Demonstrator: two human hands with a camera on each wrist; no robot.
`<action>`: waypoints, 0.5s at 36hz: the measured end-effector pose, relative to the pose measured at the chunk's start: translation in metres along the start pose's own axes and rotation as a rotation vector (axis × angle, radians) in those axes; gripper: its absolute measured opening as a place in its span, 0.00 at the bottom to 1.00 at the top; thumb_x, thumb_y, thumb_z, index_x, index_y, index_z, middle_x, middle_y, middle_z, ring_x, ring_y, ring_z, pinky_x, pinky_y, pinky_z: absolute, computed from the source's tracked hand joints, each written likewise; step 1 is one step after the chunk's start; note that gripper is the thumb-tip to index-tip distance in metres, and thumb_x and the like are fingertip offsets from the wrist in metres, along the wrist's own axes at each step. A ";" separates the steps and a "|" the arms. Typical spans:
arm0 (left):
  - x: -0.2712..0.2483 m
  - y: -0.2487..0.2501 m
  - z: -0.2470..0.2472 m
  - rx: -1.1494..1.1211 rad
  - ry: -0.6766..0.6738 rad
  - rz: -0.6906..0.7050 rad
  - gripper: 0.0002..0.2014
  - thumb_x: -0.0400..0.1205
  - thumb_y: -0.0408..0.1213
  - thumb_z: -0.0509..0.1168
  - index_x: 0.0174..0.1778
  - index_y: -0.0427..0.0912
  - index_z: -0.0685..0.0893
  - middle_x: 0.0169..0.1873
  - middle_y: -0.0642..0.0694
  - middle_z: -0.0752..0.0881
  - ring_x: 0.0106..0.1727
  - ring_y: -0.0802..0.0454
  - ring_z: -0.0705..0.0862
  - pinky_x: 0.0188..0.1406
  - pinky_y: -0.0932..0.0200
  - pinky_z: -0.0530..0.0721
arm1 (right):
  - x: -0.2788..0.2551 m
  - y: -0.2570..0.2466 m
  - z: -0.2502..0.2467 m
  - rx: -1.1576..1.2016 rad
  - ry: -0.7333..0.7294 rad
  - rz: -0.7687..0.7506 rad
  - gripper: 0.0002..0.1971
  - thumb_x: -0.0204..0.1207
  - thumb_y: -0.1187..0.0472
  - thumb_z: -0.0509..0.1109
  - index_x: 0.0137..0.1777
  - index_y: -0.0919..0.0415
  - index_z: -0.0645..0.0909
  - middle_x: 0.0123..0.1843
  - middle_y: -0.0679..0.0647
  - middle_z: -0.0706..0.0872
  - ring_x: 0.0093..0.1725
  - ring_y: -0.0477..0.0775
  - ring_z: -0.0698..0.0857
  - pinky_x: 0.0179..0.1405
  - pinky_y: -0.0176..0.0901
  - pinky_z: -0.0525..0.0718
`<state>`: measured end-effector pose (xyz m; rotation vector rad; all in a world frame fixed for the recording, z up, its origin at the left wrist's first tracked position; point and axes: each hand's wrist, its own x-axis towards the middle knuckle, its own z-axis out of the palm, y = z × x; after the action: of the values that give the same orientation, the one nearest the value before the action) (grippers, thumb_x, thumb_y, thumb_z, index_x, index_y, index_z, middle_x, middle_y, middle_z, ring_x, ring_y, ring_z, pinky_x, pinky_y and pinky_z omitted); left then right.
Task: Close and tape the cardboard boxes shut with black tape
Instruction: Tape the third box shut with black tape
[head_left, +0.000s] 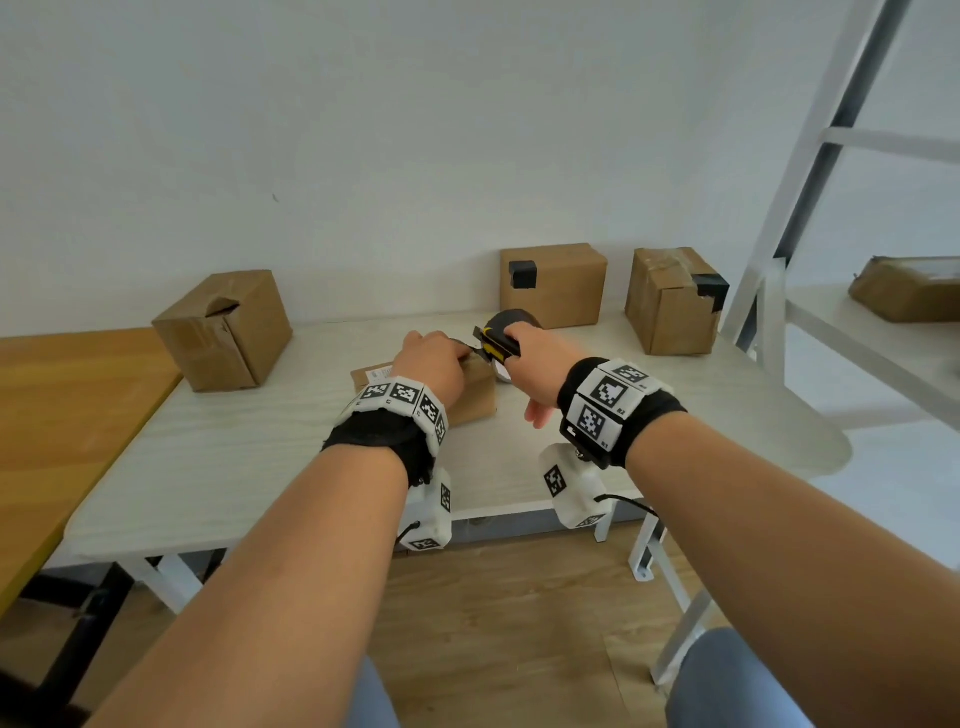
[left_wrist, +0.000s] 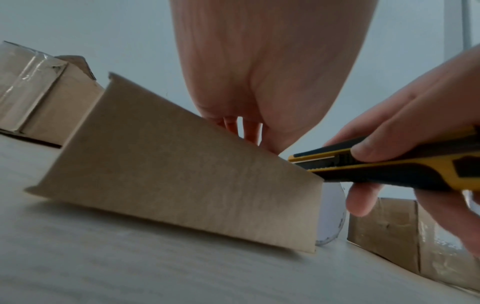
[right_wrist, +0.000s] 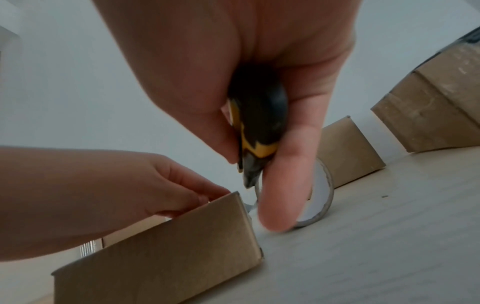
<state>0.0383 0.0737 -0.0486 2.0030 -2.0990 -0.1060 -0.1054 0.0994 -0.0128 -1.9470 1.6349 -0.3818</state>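
White wall behind; pale wood-grain table (head_left: 249, 467) with white legs, an orange-brown table (head_left: 62, 415) butted against its left side, wood floor below.

Small cardboard box (head_left: 475, 397) lies low on the table near its middle, a white label on the far-left part of its top. Left hand (head_left: 431, 369) rests on the box top, fingers curled down at the far right edge; in the right wrist view the fingertips (right_wrist: 197, 195) are bunched at the upper corner of the box, seemingly pinching something there, but what they hold is hidden.

Right hand (head_left: 530, 364) is clamped around a yellow and black box cutter (head_left: 496, 343), thumb on top near the slider, blade end pointing left toward the left hand's fingertips at the box corner. Whether the blade touches tape cannot be told.

Roll of tape (right_wrist: 320, 193) stands on edge on the table just beyond the right end of the box, partly behind the right hand; white inner face showing.

Outward: one cardboard box (head_left: 223, 332) at left rear with a torn top flap. Two more at the back by the wall: a middle one (head_left: 553, 283) with a black tape patch on its front, a right one (head_left: 670, 301) with black tape at its upper right corner. White metal frame (head_left: 810, 171) at far right, another brown package (head_left: 906, 288) on its shelf.
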 end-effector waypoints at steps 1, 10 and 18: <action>0.000 0.000 0.000 -0.001 0.001 -0.001 0.24 0.85 0.28 0.47 0.72 0.52 0.77 0.67 0.43 0.77 0.69 0.39 0.68 0.68 0.48 0.73 | -0.001 0.000 0.000 -0.019 0.006 -0.003 0.22 0.82 0.66 0.53 0.76 0.57 0.62 0.59 0.64 0.79 0.34 0.64 0.91 0.37 0.60 0.91; 0.002 -0.003 0.007 -0.009 0.063 0.028 0.23 0.84 0.29 0.49 0.69 0.52 0.80 0.63 0.42 0.79 0.64 0.38 0.70 0.65 0.49 0.75 | 0.001 0.001 0.010 -0.269 0.015 0.018 0.28 0.80 0.70 0.56 0.79 0.56 0.59 0.73 0.69 0.67 0.54 0.68 0.86 0.46 0.57 0.88; 0.015 -0.010 0.016 -0.089 0.049 -0.022 0.21 0.83 0.30 0.50 0.61 0.51 0.84 0.57 0.44 0.81 0.60 0.40 0.76 0.59 0.51 0.75 | 0.005 0.002 0.022 -0.411 0.033 -0.012 0.25 0.83 0.62 0.57 0.79 0.55 0.58 0.59 0.62 0.78 0.43 0.59 0.81 0.32 0.44 0.79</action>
<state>0.0436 0.0561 -0.0645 1.9576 -2.0062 -0.1505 -0.0939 0.0991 -0.0319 -2.2548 1.8346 -0.0831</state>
